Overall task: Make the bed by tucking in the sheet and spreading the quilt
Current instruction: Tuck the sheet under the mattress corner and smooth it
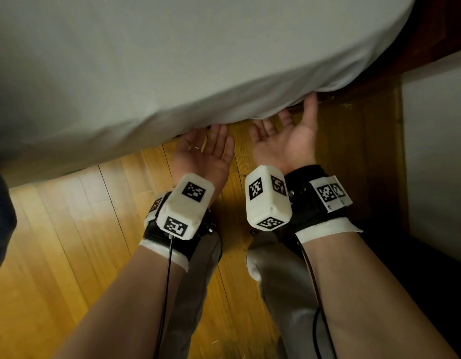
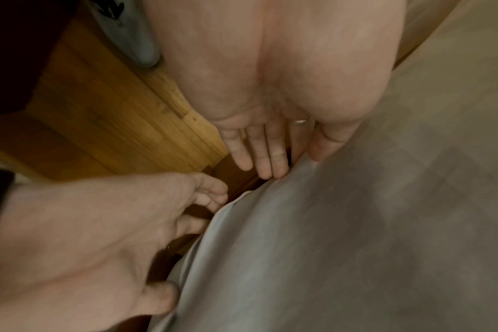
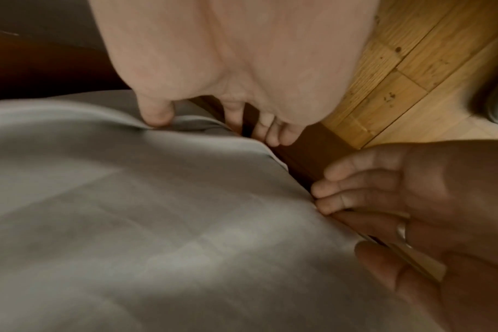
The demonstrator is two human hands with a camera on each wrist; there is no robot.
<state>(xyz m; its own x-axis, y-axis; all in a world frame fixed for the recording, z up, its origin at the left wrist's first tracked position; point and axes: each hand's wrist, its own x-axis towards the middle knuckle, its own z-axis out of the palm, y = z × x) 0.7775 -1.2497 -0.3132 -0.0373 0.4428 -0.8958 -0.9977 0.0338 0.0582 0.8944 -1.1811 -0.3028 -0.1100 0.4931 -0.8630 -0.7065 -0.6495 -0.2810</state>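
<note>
head view shows both hands palm-up at the lower edge of the grey sheet (image 1: 172,68). the left hand (image 1: 203,154) has its fingers straight and close together, tips slipped just under the sheet's hem, a ring on one finger. the right hand (image 1: 288,136) lies just beside it, fingers spread a little and extended, thumb reaching up to touch the fold of cloth near the corner. neither hand has closed round the fabric; in the left wrist view the fingers (image 2: 270,155) lie flat with tips against the hem, and in the right wrist view the thumb (image 3: 156,112) presses into a crease, though blur makes it hard to say how deep the fingers go.

the sheet covers the mattress, its lower edge running from lower left up to the right, curving round a corner at the upper right. a dark wood bed frame (image 1: 379,76) shows below that corner. under the hands is a yellow plank floor (image 1: 69,242), with two grey-socked feet (image 1: 276,275) on it.
</note>
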